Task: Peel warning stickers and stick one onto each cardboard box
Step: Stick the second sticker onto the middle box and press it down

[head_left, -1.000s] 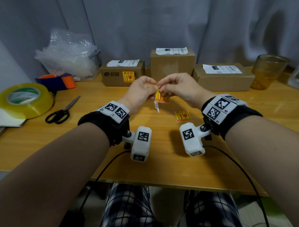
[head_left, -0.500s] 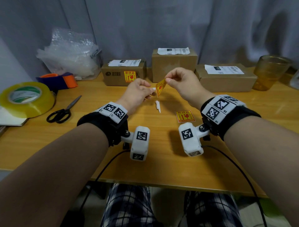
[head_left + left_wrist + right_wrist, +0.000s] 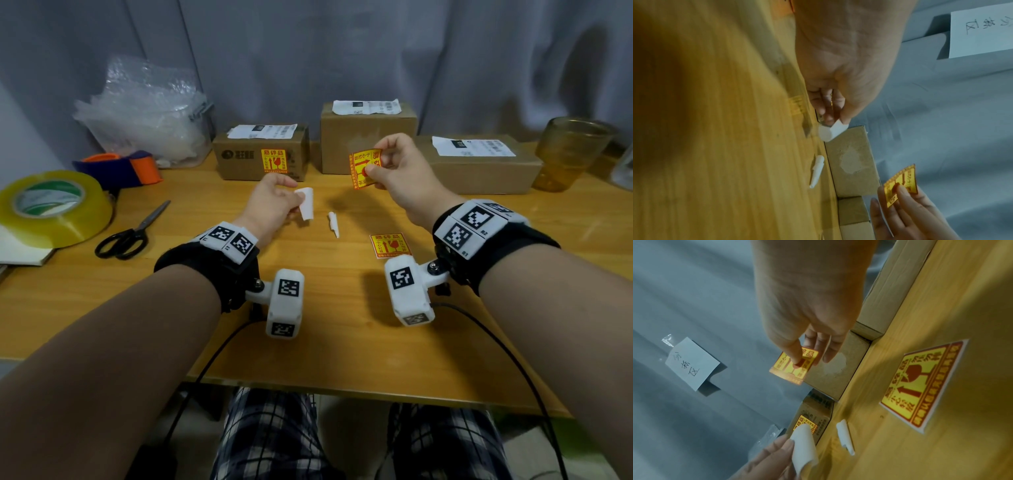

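My right hand (image 3: pixel 383 164) pinches a peeled yellow-and-red warning sticker (image 3: pixel 363 170) just in front of the middle cardboard box (image 3: pixel 368 137), whose front face is bare. In the right wrist view the sticker (image 3: pixel 795 366) hangs close to that box (image 3: pixel 834 373). My left hand (image 3: pixel 274 202) holds the curled white backing paper (image 3: pixel 306 202) above the table. The left box (image 3: pixel 260 156) carries a warning sticker (image 3: pixel 274 163) on its front. The right box (image 3: pixel 479 164) shows no sticker. Another sticker on its backing (image 3: pixel 390 245) lies on the table.
A rolled scrap of white backing (image 3: pixel 333 224) lies between my hands. Scissors (image 3: pixel 126 234), a big roll of yellow tape (image 3: pixel 51 209) and a tape dispenser (image 3: pixel 120 168) sit at the left, a plastic bag (image 3: pixel 144 113) behind them. An amber glass (image 3: pixel 572 152) stands at the right.
The sticker came off its backing. My right hand carried it up and right toward the middle box, while my left hand drew the white backing down and left.
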